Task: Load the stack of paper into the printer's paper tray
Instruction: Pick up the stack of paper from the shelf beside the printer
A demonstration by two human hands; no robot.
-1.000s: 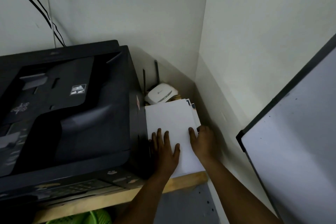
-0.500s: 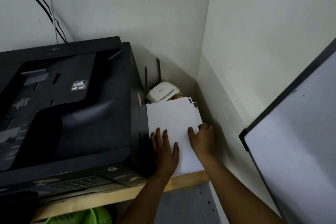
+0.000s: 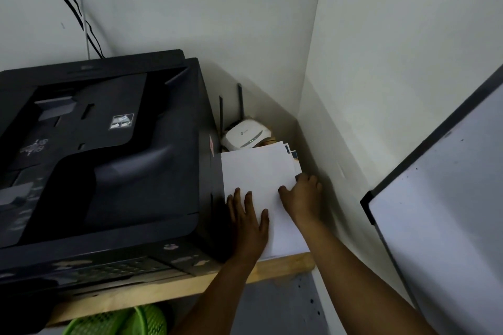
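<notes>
A stack of white paper (image 3: 255, 168) lies on the wooden shelf (image 3: 285, 264), in the gap between the big black printer (image 3: 103, 160) and the right wall. My left hand (image 3: 249, 223) rests flat on the near left part of the stack, fingers straight and spread. My right hand (image 3: 302, 198) is at the stack's right edge, with the thumb on top of the sheets and the fingers curled round that edge. The printer's paper tray is not visible.
A white router (image 3: 246, 134) with two dark antennas stands behind the paper in the corner. A whiteboard (image 3: 446, 226) with a black frame leans at the right. A green basket (image 3: 119, 321) sits under the shelf. Cables (image 3: 68, 5) run down the back wall.
My right hand has slid a little farther along the stack's right edge. The left hand stays flat on the paper. The view has shifted slightly.
</notes>
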